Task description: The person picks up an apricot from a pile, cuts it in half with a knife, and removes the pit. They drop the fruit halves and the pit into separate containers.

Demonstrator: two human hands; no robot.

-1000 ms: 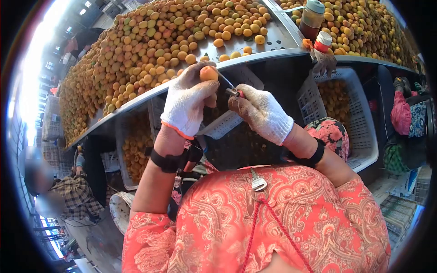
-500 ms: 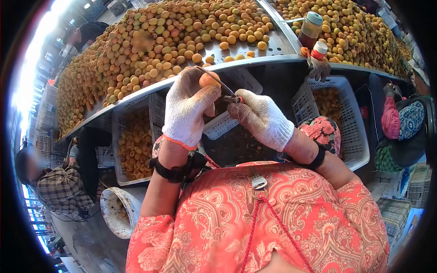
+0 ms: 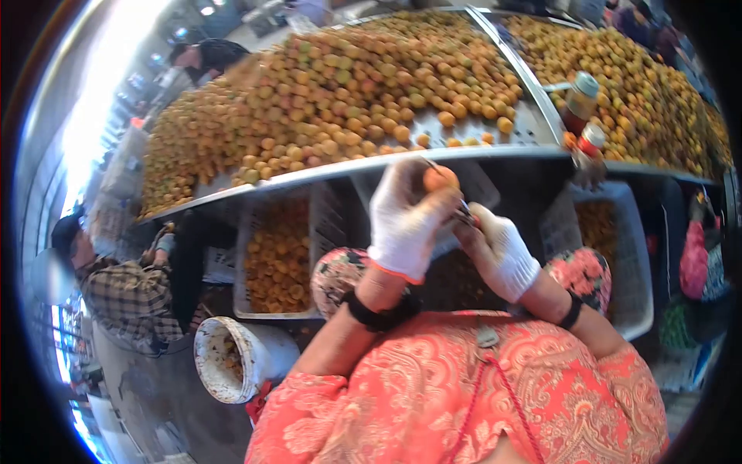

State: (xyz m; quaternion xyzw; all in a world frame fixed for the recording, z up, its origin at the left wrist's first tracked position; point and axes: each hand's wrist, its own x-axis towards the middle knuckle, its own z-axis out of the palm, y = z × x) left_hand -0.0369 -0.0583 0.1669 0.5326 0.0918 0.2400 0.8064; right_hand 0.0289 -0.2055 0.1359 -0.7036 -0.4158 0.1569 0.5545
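Note:
My left hand [image 3: 403, 220], in a white knitted glove with soiled fingers, grips an orange apricot [image 3: 441, 179] between thumb and fingers. A small thin-bladed knife [image 3: 466, 210] runs along the apricot's right side, its tip showing above the fruit. My right hand [image 3: 501, 254], gloved as well, is closed around the knife's handle, where a bit of red shows. Both hands are close together in front of the table's metal edge [image 3: 348, 166], above the dark gap between my knees. My right fingers hide most of the handle.
Heaped apricots [image 3: 332, 85] cover the metal table. Below stand a crate [image 3: 278, 315] of opened apricots and another crate [image 3: 641, 263] at right. A white bucket [image 3: 270, 359] is at lower left. Bottles [image 3: 581, 100] stand near the divider. Co-workers sit either side, one in a checked shirt [image 3: 127, 290].
The view has swung, so the hands, table and crates appear further right and mostly lower. Both hands keep their hold on the apricot and the knife.

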